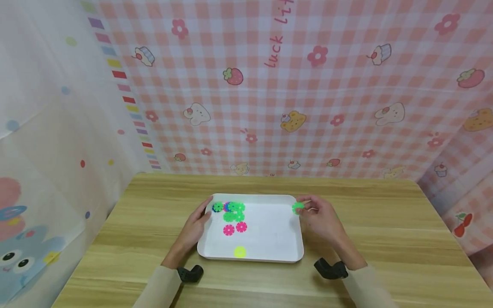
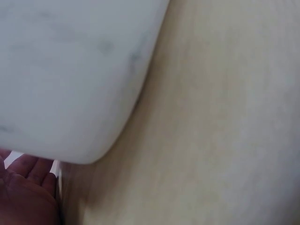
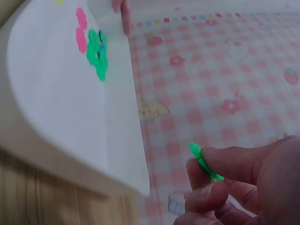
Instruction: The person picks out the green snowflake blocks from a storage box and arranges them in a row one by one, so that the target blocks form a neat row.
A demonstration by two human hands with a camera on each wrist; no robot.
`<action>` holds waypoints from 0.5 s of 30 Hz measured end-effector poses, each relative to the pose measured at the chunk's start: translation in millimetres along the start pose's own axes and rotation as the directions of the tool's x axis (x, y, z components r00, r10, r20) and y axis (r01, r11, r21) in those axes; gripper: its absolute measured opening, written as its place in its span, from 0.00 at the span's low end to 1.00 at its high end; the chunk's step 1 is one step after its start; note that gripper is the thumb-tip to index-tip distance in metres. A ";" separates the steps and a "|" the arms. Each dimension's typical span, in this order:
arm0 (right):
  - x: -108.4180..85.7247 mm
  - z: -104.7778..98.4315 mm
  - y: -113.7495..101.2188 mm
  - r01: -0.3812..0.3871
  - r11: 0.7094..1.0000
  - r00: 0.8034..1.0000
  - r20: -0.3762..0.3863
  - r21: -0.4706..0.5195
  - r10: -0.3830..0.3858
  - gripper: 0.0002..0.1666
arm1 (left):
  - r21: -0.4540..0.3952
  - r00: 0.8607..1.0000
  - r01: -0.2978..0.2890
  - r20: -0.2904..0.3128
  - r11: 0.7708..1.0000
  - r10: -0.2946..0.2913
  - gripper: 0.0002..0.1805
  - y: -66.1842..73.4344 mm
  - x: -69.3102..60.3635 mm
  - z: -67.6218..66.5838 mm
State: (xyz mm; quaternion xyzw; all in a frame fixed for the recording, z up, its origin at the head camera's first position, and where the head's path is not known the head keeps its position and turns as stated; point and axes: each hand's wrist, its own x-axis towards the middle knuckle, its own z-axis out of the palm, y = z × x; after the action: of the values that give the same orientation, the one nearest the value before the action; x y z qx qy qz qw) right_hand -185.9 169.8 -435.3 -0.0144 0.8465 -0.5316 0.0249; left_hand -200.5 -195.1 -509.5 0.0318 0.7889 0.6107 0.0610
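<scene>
A white rectangular tray [image 1: 269, 235] holds several notched plastic discs, the flower-like interlocking kind. My left hand [image 1: 194, 227] grips the tray's left side, thumb at the rim; in the left wrist view its fingers [image 2: 35, 171] show beside the tray's pale surface. Between thumb and fingers, my right hand [image 1: 322, 217] pinches a green disc [image 3: 201, 158] near the tray's upper right corner. Green discs [image 1: 229, 216] cluster at the tray's upper left with blue and pink ones among them. Two pink discs [image 1: 241, 226] lie below the cluster, and a yellow disc [image 1: 240, 252] sits near the front wall.
The tray is on a wooden table [image 1: 369, 226]. A pink checked cloth [image 1: 254, 98] with printed figures hangs behind it, and a white printed cloth [image 1: 57, 128] hangs at the left. Black wrist-worn devices [image 1: 331, 269] sit on both wrists.
</scene>
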 end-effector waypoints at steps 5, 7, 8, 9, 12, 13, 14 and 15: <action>-3.1 -30.8 14.3 -0.022 1.000 0.999 -0.039 -0.016 0.022 0.17 | -0.001 1.000 -0.002 -0.001 1.000 0.002 0.27 0.7 0.2 0.4; -4.0 -42.0 22.5 -0.025 0.999 0.998 -0.050 -0.033 0.023 0.19 | -0.004 1.000 -0.005 -0.001 1.000 0.005 0.27 0.8 0.4 0.4; -4.5 -47.3 26.8 -0.025 0.999 0.998 -0.054 -0.043 0.022 0.19 | -0.006 1.000 -0.005 0.000 1.000 0.005 0.27 0.8 0.3 0.3; -4.9 -52.1 31.2 -0.024 0.998 0.998 -0.059 -0.055 0.021 0.20 | -0.007 1.000 -0.005 -0.001 1.000 0.005 0.27 0.8 0.3 0.3; -5.7 -65.1 45.5 -0.025 0.996 0.998 -0.062 -0.088 0.020 0.21 | -0.004 1.000 -0.001 -0.002 1.000 0.001 0.27 0.4 -0.4 0.4; -5.5 -68.9 50.2 -0.025 0.995 0.998 -0.066 -0.094 0.019 0.21 | -0.004 1.000 0.000 -0.002 1.000 0.000 0.27 0.3 -0.7 0.5; -5.1 -72.3 54.7 -0.026 0.994 0.997 -0.073 -0.106 0.019 0.21 | -0.002 1.000 -0.001 -0.002 1.000 0.001 0.27 0.2 -0.9 0.7; -4.7 -75.5 59.1 -0.033 0.993 0.997 -0.079 -0.114 0.025 0.21 | -0.001 1.000 -0.003 -0.003 1.000 0.003 0.27 0.0 -1.3 0.9</action>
State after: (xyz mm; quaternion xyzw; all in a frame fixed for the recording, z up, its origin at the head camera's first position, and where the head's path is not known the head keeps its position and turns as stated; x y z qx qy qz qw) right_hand -185.4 263.6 -455.7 0.0171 0.8762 -0.4816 -0.0010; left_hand -199.0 -194.5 -509.6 0.0318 0.7886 0.6112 0.0589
